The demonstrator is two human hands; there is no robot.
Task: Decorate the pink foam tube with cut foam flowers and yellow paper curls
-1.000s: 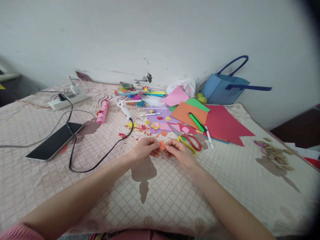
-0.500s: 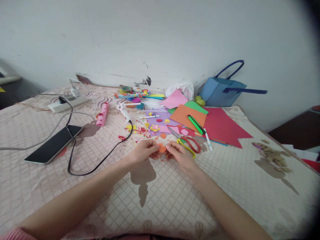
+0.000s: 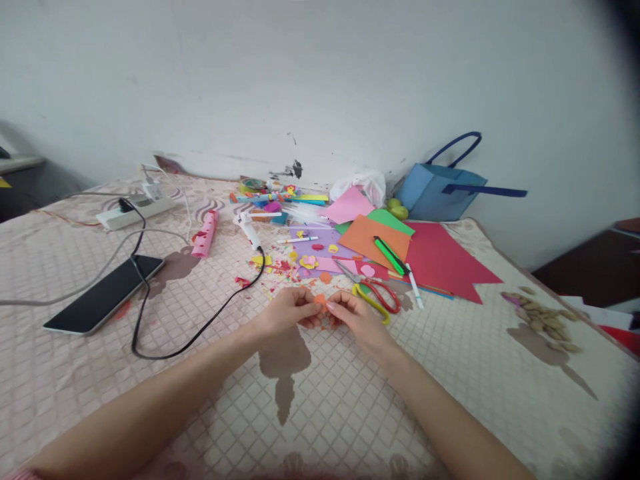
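My left hand [image 3: 287,311] and my right hand [image 3: 355,315] meet over the quilted cloth, fingertips together. Between them they pinch a small orange paper piece [image 3: 321,301], mostly hidden by the fingers. Just beyond my right hand lie scissors [image 3: 376,292] with one red and one yellow handle. Small paper scraps and cut-out shapes [image 3: 295,262] are scattered a little farther back.
Coloured paper sheets [image 3: 440,257] with a green marker [image 3: 390,255] lie at the back right, beside a blue bag [image 3: 434,192]. A glue gun [image 3: 247,227] with a black cable, a phone [image 3: 104,293], a power strip [image 3: 135,207] and a pink roll [image 3: 204,235] sit left.
Both hands stay together on the orange piece, their fingers closing over it so less of it shows. The view has tipped slightly, shifting everything lower in frame.
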